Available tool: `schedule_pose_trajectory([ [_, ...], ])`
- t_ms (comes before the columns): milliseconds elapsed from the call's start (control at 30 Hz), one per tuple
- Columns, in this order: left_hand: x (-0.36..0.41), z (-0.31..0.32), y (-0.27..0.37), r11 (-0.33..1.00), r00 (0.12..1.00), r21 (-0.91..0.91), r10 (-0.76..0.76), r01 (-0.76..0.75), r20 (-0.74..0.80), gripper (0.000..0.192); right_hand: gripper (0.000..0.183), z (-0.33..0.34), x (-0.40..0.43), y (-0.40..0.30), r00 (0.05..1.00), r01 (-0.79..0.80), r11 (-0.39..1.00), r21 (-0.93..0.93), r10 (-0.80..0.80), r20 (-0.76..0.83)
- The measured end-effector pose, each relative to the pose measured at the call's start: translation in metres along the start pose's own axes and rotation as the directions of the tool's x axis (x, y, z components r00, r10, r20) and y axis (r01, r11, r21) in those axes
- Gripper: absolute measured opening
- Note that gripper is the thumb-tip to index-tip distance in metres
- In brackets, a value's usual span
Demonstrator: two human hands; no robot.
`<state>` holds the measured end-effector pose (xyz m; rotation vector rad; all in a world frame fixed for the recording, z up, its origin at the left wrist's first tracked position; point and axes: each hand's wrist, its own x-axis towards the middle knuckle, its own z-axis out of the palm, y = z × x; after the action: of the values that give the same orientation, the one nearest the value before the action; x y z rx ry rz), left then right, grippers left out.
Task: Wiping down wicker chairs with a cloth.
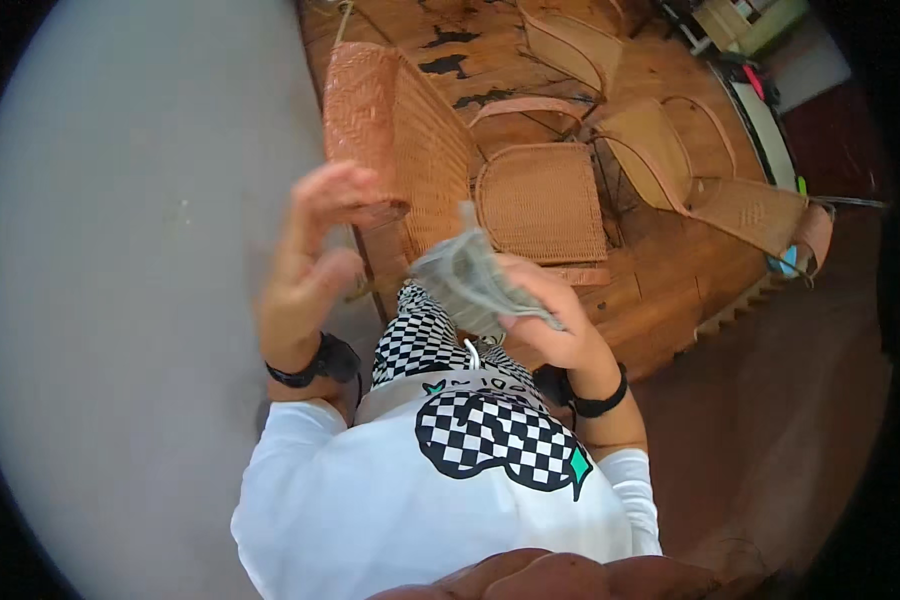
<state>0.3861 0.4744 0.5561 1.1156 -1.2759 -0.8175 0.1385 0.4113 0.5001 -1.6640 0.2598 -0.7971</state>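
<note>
A folded grey-green cloth (469, 281) is held in my right hand (547, 311), gripped between thumb and fingers at its right side. The cloth hangs in front of my checkered trousers and looks blurred, as if moving. My left hand (307, 262) is raised to the left of the cloth, apart from it, with fingers curved and spread from the thumb and nothing between them. It is blurred too, in front of the grey wall and just below the rolled top of a woven wicker chair. Both wrists wear black straps.
A woven wicker chair (540, 202) stands close ahead beside the grey wall (135, 225). More wicker chairs (645, 154) stand at the upper right on the worn wooden floor (645, 292). A pale box-like piece of furniture (742, 26) is at the far upper right.
</note>
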Motion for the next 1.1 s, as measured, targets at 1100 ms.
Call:
schedule_pose_trajectory([
  [1100,-0.067,-0.034,-0.065,0.800,0.809,-0.165,-0.588,0.577,-0.019,0.030,0.031,0.083,0.073,0.071,0.998,0.057,0.991,-0.121,-0.059,-0.014],
])
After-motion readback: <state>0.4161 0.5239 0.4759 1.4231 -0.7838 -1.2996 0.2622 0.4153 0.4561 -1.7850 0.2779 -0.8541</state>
